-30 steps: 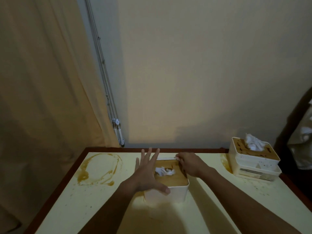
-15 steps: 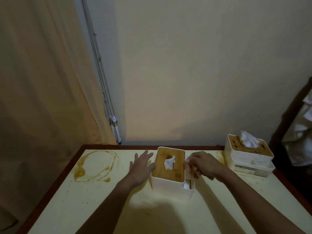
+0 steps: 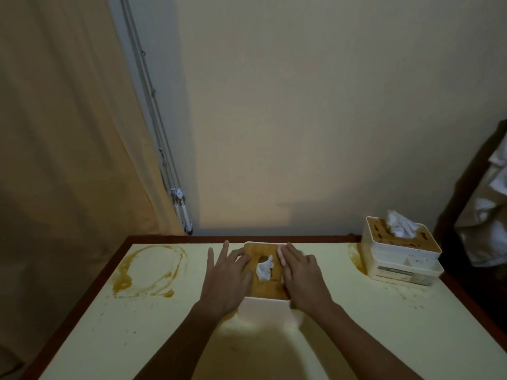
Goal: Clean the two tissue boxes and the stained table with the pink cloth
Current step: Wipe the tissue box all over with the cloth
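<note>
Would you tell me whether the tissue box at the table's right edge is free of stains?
No, dark brown blotches mark that tissue box.

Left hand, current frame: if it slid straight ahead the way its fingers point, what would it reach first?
The left hand points away toward the wall. Past its fingertips lies bare table, then the table's dark far rim; nothing stands between, as far as depth shows.

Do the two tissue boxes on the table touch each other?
Apart. The head view shows a strip of table top between the middle tissue box and the tissue box at the right.
</note>
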